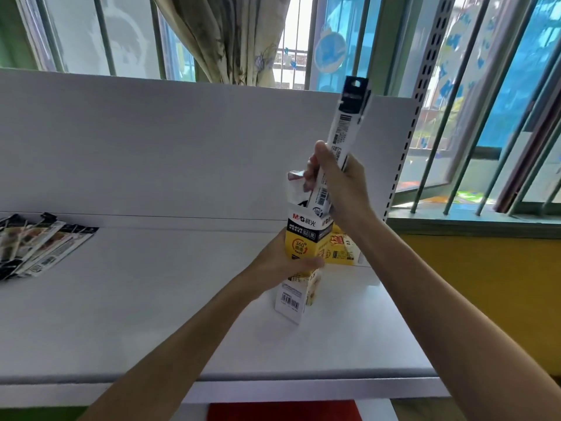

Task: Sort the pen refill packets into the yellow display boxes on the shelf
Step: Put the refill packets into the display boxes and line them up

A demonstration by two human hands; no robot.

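head view: left hand [283,262] grips the yellow display box [306,241] on the shelf [151,299] while right hand [337,180] clasps a refill packet [349,123] standing in its open top

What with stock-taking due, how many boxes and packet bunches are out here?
Boxes: 2, held box in the left hand, back box behind it.
Packet bunches: 2, held bunch in the right hand, loose bunch on the shelf.
Total: 4.

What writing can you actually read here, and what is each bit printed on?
"M&G 晨光": top of the yellow display box in the left hand.
"360°": circle on that box's front.
"0.5": second yellow box behind it.
The packet in the right hand, barcode flap, packets at left: too blurred to read.
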